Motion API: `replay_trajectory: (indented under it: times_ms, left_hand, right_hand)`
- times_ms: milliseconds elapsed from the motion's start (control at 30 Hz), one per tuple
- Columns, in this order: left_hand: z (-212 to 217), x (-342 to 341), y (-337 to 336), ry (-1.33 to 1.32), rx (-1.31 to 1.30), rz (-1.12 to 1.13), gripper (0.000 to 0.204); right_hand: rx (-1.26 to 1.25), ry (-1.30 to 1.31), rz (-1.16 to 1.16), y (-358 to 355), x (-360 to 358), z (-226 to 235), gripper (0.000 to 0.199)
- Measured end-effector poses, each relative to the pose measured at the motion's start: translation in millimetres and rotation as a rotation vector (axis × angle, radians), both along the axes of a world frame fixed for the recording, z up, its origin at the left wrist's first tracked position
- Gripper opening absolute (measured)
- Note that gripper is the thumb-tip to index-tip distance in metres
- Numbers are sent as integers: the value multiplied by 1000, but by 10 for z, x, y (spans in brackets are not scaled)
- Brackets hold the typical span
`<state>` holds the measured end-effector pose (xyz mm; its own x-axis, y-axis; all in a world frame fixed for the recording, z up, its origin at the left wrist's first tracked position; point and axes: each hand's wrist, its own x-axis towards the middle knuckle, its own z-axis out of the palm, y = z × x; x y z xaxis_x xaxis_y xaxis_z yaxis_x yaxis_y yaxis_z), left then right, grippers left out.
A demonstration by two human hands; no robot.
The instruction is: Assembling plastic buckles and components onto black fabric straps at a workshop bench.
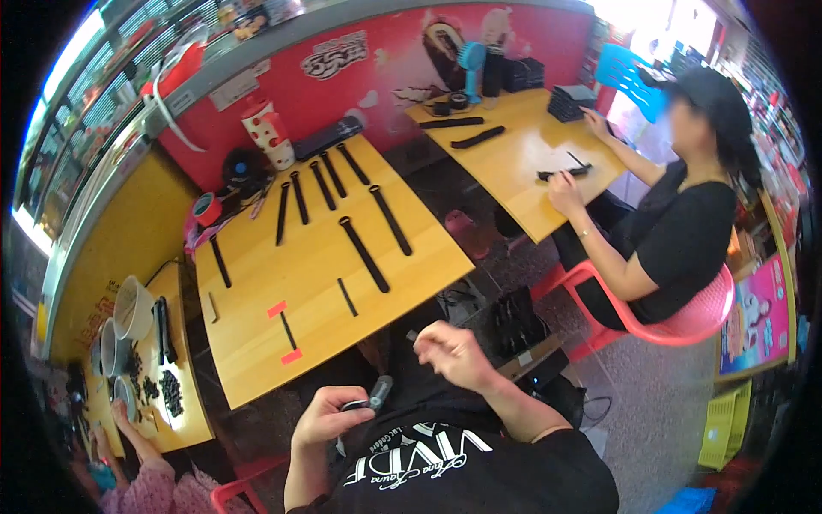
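Both hands (330, 417) (458, 354) half-curled, apart

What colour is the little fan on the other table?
The fan is light blue, seen best in the head view.

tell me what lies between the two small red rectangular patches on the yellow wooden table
A thin, straight black strip runs between the upper red patch and the lower red patch on the table, as the head view shows.

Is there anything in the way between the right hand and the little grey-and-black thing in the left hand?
Nothing visible. The right hand is up and to the right of the little grey-and-black thing in the left hand; only a gap over dark clothing shows between them.
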<state>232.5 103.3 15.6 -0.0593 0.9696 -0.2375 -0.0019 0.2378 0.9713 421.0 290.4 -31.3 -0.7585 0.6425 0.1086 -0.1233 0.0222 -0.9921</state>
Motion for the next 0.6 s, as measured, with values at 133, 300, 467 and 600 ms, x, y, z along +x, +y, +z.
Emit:
replay_trajectory:
  times_ms: [133,300,467,600]
  left_hand:
    - [-187,-433,-429,-413,71,421,15]
    - [-719,-1244,-913,-632,557,625,20]
    - [-1026,-1685,-941,-863,681,671,19]
    - [-1095,-1696,-922,-910,661,723,18]
  right_hand:
    - [9,-149,-252,555,-133,-36,17]
    - [734,-254,-367,1234,-579,-138,35]
    - [1045,-522,-501,1399,-1043,-272,41]
    - [1276,-719,-553,1294,-1184,-254,22]
